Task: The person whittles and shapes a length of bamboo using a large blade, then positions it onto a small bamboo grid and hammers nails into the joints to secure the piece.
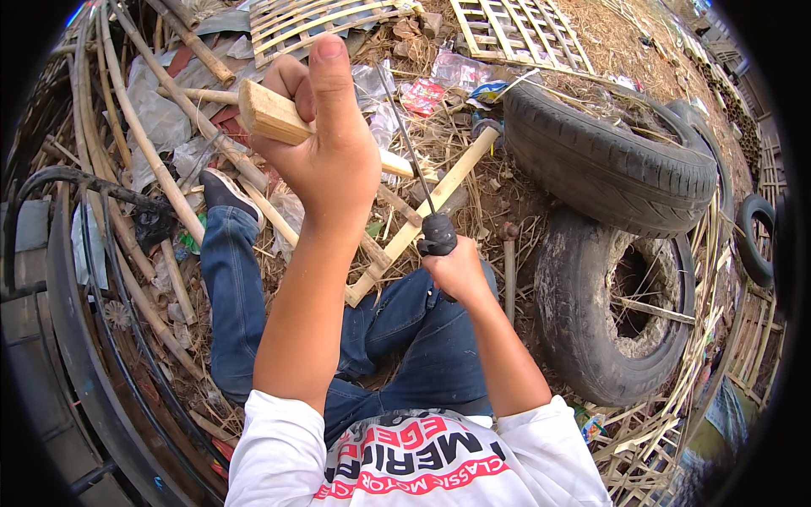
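My left hand is raised with the thumb sticking up, its other fingers curled around a thick, pale wooden stick. The stick's squared, cut end points to the left. My right hand is closed round the black wrapped handle of a long knife. Its narrow dark blade slants up and away, apart from the held stick in this view. Beyond my bent legs, a pale wooden strip lies diagonally across other wood pieces, close to the knife handle.
Old tyres are piled on the right, one lying partly over another. Bamboo poles and a black metal frame line the left. Slatted bamboo panels, plastic litter and straw lie farther off.
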The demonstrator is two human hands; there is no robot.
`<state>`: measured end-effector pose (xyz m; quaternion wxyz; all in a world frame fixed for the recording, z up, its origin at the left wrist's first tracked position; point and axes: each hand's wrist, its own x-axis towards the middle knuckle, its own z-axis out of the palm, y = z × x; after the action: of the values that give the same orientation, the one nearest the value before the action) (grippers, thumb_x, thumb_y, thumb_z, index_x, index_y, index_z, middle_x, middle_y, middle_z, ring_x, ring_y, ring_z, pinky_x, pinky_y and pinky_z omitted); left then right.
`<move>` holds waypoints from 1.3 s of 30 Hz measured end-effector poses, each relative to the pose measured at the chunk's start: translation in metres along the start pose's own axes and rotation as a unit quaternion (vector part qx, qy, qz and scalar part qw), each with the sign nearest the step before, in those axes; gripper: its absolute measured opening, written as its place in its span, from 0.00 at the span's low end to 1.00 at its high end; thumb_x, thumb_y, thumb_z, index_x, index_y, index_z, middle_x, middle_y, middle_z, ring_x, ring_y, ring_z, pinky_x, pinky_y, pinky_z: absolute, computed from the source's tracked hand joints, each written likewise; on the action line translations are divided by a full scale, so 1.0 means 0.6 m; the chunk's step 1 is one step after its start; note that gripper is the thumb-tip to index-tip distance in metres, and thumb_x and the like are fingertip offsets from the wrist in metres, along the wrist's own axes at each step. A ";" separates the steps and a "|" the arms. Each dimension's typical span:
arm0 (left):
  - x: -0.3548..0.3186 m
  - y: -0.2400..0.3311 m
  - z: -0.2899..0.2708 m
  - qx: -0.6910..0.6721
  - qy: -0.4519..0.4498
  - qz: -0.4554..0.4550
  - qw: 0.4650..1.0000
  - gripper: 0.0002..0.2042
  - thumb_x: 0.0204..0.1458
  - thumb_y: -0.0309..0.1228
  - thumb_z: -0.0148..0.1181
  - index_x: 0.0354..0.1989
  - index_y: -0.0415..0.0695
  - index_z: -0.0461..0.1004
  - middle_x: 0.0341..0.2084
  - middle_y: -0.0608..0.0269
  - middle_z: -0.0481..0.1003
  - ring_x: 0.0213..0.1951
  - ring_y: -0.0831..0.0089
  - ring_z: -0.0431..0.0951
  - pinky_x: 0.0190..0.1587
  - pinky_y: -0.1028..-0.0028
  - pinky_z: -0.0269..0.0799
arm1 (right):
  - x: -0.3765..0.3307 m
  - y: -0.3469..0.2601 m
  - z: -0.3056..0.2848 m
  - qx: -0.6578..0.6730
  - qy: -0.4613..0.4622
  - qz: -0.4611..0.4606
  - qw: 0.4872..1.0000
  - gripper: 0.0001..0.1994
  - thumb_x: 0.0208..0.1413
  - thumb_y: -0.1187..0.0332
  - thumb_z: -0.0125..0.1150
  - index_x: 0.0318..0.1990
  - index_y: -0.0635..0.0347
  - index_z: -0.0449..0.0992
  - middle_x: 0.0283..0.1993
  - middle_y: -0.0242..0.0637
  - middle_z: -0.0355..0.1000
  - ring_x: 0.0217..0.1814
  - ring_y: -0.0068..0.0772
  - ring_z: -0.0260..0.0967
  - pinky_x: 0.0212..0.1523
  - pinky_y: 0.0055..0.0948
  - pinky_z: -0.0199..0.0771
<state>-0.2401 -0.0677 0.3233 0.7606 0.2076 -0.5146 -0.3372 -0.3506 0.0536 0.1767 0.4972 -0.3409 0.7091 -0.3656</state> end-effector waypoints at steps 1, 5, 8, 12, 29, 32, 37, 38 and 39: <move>0.000 -0.004 0.009 -0.001 -0.004 0.016 1.000 0.27 0.58 0.34 0.62 0.15 0.49 0.49 0.14 0.78 0.49 0.18 0.86 0.48 0.21 0.77 0.42 | 0.002 0.000 -0.006 -0.014 -0.015 0.001 1.000 0.05 0.42 0.74 0.58 0.26 0.68 0.73 0.22 0.41 0.73 0.24 0.33 0.71 0.28 0.31 0.69; 0.004 -0.006 0.015 0.035 -0.040 0.073 0.996 0.25 0.59 0.34 0.60 0.16 0.51 0.49 0.13 0.78 0.52 0.14 0.88 0.48 0.17 0.80 0.41 | -0.042 -0.051 -0.001 -0.011 0.056 -0.237 0.970 0.03 0.40 0.77 0.57 0.25 0.65 0.70 0.16 0.32 0.66 0.15 0.22 0.62 0.18 0.28 0.62; 0.000 -0.005 0.020 0.029 -0.042 0.077 0.996 0.24 0.60 0.35 0.59 0.18 0.52 0.50 0.13 0.78 0.51 0.13 0.88 0.48 0.16 0.81 0.42 | -0.044 -0.066 -0.012 0.010 -0.009 -0.141 0.990 0.07 0.39 0.75 0.59 0.28 0.68 0.73 0.23 0.45 0.74 0.25 0.34 0.71 0.31 0.35 0.70; -0.023 -0.004 0.027 0.001 -0.019 0.007 1.000 0.27 0.57 0.31 0.63 0.16 0.48 0.48 0.16 0.78 0.50 0.20 0.86 0.48 0.21 0.78 0.41 | -0.015 0.012 -0.013 -0.021 0.009 0.013 1.000 0.10 0.44 0.74 0.64 0.35 0.69 0.77 0.24 0.48 0.74 0.25 0.33 0.70 0.32 0.35 0.71; -0.019 0.010 0.022 -0.027 -0.024 -0.011 0.999 0.25 0.56 0.34 0.63 0.19 0.53 0.49 0.13 0.78 0.51 0.13 0.87 0.47 0.17 0.80 0.41 | -0.017 0.006 -0.019 -0.005 0.065 -0.106 0.992 0.05 0.39 0.75 0.59 0.25 0.68 0.72 0.21 0.40 0.72 0.23 0.31 0.69 0.29 0.33 0.69; -0.010 0.007 0.012 -0.009 -0.038 0.007 0.999 0.24 0.57 0.36 0.63 0.20 0.53 0.50 0.13 0.77 0.52 0.13 0.87 0.47 0.17 0.80 0.42 | -0.049 -0.039 -0.025 0.037 0.039 -0.149 0.987 0.07 0.38 0.75 0.61 0.26 0.67 0.72 0.21 0.39 0.71 0.24 0.28 0.67 0.29 0.32 0.68; -0.023 0.012 0.022 -0.045 0.024 -0.027 0.998 0.25 0.56 0.34 0.64 0.19 0.51 0.50 0.14 0.79 0.52 0.14 0.89 0.48 0.16 0.81 0.42 | -0.047 0.018 -0.017 0.018 0.051 -0.153 0.987 0.07 0.40 0.74 0.59 0.28 0.68 0.73 0.23 0.46 0.72 0.25 0.36 0.69 0.32 0.35 0.70; -0.022 0.013 0.019 -0.063 0.028 -0.044 0.997 0.24 0.56 0.34 0.63 0.19 0.51 0.50 0.13 0.78 0.52 0.13 0.89 0.47 0.14 0.82 0.41 | -0.038 0.041 -0.009 0.029 0.054 -0.132 0.989 0.08 0.40 0.74 0.60 0.29 0.68 0.73 0.24 0.48 0.73 0.25 0.37 0.70 0.32 0.36 0.70; -0.017 0.010 0.006 -0.068 0.020 -0.039 0.997 0.22 0.58 0.33 0.62 0.20 0.52 0.51 0.12 0.78 0.52 0.12 0.89 0.47 0.14 0.81 0.39 | -0.033 0.048 0.001 0.023 0.038 -0.089 0.995 0.09 0.40 0.72 0.62 0.30 0.68 0.74 0.25 0.50 0.74 0.27 0.42 0.72 0.33 0.37 0.71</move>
<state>-0.2443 -0.0560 0.3220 0.7692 0.1819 -0.4666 -0.3969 -0.3484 0.0844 0.1610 0.4433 -0.3773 0.6853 -0.4376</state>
